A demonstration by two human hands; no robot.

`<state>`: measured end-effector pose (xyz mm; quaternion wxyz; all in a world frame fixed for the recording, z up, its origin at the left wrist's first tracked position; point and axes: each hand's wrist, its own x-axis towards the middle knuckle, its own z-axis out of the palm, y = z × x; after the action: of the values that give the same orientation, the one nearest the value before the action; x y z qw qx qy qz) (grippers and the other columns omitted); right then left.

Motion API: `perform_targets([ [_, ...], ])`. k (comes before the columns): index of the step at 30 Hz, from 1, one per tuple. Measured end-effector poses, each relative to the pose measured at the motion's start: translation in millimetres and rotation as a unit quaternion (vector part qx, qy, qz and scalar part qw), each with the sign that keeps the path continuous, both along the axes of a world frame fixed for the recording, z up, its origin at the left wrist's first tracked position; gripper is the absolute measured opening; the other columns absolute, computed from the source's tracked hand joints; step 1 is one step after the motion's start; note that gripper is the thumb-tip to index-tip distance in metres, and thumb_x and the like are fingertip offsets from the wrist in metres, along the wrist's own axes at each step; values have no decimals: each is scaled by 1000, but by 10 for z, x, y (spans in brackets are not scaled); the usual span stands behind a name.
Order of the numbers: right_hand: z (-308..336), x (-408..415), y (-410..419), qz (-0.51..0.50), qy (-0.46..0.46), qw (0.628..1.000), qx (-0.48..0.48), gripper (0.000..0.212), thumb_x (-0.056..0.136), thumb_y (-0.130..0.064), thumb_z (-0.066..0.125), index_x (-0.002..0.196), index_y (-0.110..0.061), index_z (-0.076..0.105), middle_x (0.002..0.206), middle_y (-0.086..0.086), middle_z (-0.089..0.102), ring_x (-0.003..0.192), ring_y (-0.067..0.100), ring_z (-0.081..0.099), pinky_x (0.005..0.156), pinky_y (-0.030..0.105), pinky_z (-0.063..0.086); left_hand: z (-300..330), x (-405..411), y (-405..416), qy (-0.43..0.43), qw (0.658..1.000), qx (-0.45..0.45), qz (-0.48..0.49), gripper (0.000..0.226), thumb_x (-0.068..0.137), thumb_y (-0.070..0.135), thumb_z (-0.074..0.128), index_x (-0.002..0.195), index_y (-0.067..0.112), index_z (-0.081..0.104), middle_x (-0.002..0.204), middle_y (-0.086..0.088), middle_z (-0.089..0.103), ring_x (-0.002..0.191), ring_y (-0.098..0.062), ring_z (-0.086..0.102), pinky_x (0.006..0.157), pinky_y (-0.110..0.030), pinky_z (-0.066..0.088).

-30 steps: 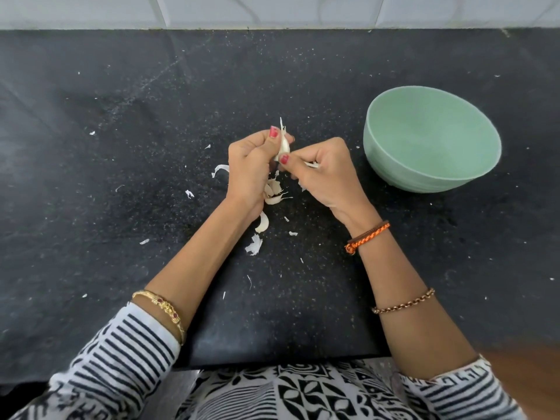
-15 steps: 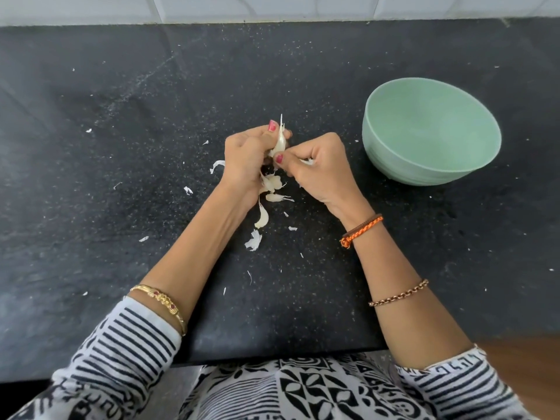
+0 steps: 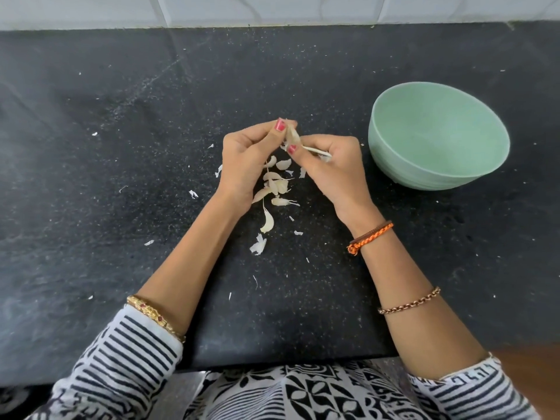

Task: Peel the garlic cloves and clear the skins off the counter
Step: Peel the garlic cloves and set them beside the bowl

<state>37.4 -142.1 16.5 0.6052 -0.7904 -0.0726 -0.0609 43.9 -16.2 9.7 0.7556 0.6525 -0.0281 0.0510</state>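
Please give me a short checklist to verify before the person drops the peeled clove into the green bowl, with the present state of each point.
1. Clove held firmly: ok. The left hand pinches the garlic clove at the fingertips.
2. Skin fully off the clove: not ok. The right hand grips a strip of skin that seems attached.
3. Green bowl within reach and upright: ok, it stands on the counter beside the right hand.
4. Bowl ready to receive: ok, its visible interior looks empty.
5. Skins cleared from the counter: not ok. Loose skins lie below the hands.
6. More unpeeled cloves waiting: cannot tell.
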Motion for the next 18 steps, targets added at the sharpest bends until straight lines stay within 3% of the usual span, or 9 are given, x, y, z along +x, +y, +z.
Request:
perform_targets([
  [3, 24, 7, -18, 5, 28, 999, -20, 18, 87, -23, 64, 74, -12, 72, 59, -4, 59, 54, -1, 49, 54, 14, 39, 12, -1, 23, -34, 998, 43, -14, 19, 92, 5, 52, 108, 8, 63, 75, 14, 71, 82, 0, 64, 77, -14, 46],
  [5, 37, 16, -35, 30, 43, 998, -46, 20, 88, -22, 62, 76, -9, 72, 59, 1, 60, 55, 6, 50, 55, 18, 39, -2, 10, 48, -54, 995, 74, -26, 16, 92, 5, 52, 101, 12, 64, 74, 16, 70, 81, 2, 63, 77, -14, 46],
  [8, 33, 27, -60, 65, 48, 993, -86, 20, 90, -25, 60, 85, -12, 73, 78, 16, 69, 77, 27, 62, 70, 35, 46, -17, 33, 88, -86, 985, 139, -46, 21, 91, 13, 50, 108, 16, 63, 78, 15, 67, 81, 2, 60, 80, -16, 46],
  [10, 45, 44, -89, 82, 51, 990, -106, 20, 91, -25, 59, 83, -14, 74, 75, 11, 70, 76, 26, 64, 69, 39, 45, -43, 69, 114, -126, 968, 212, -50, 22, 92, 23, 50, 105, 21, 68, 85, 18, 67, 87, 1, 60, 90, -24, 45],
  [13, 64, 52, -138, 99, 44, 988, -107, 34, 90, -19, 60, 56, -21, 65, 45, -12, 50, 46, 3, 44, 51, 23, 35, -74, 90, 124, -179, 943, 281, -18, 21, 90, 35, 49, 89, 35, 70, 88, 23, 66, 93, -10, 60, 96, -41, 38],
  [15, 60, 43, -134, 102, 4, 992, -81, 39, 87, -16, 64, 48, -14, 60, 43, -4, 42, 44, 3, 34, 49, 20, 28, -60, 82, 97, -183, 942, 280, 2, 23, 88, 37, 49, 82, 37, 70, 85, 24, 66, 90, -12, 62, 94, -45, 40],
  [18, 30, 31, -92, 94, -37, 993, -55, 37, 84, -17, 68, 52, 1, 64, 43, 7, 41, 44, 5, 31, 45, 19, 24, -65, 47, 69, -143, 960, 242, 14, 27, 86, 38, 49, 76, 31, 72, 77, 28, 66, 84, -3, 63, 94, -49, 42],
])
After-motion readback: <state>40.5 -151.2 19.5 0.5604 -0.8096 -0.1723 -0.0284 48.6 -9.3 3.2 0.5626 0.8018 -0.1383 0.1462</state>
